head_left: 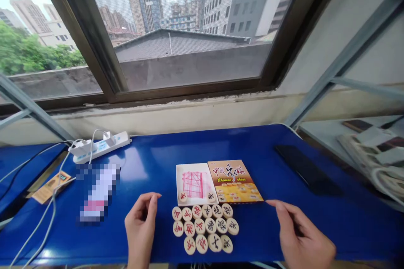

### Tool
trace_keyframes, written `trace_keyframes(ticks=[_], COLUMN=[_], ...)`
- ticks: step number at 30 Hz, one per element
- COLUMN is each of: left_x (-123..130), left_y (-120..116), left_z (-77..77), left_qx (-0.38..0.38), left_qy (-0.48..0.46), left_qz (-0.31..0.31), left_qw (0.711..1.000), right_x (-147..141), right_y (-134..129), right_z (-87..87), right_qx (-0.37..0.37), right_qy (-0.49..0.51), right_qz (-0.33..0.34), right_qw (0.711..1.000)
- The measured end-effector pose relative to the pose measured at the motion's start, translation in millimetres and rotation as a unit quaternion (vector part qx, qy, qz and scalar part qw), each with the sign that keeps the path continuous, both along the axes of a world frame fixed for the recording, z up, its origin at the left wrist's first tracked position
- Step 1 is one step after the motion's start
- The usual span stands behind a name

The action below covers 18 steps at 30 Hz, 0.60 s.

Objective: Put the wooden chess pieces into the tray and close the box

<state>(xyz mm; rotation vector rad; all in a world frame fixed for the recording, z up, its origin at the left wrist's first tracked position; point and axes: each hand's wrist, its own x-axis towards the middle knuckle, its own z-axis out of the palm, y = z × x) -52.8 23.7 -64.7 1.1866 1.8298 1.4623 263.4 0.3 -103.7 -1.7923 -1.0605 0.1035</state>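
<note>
Two hands [141, 223] [304, 237] flank chess pieces [205, 229]; box [235, 181] behind; phone [307, 170] rightward.

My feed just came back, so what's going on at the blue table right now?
A person sits at a blue table under a window. Both hands are empty: the left hand and right hand hover either side of a cluster of round wooden Chinese chess pieces. Behind the pieces lie the open box tray, holding two pieces, and the Chinese chess box lid.

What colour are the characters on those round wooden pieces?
Red on some chess pieces, black on others; the head view shows them.
</note>
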Motion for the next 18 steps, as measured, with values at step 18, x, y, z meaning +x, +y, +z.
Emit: trace_keyframes(ticks=[18], left_x=[2.8], left_y=[-1.5], left_z=[8.3], left_qx=[-0.028], left_qy=[0.0], left_qz=[-0.003], left_qw=[1.0], right_x=[-3.5], right_y=[4.9], right_z=[9.4], right_qx=[0.023], right_qy=[-0.094], right_qz=[0.113], right_qw=[0.989])
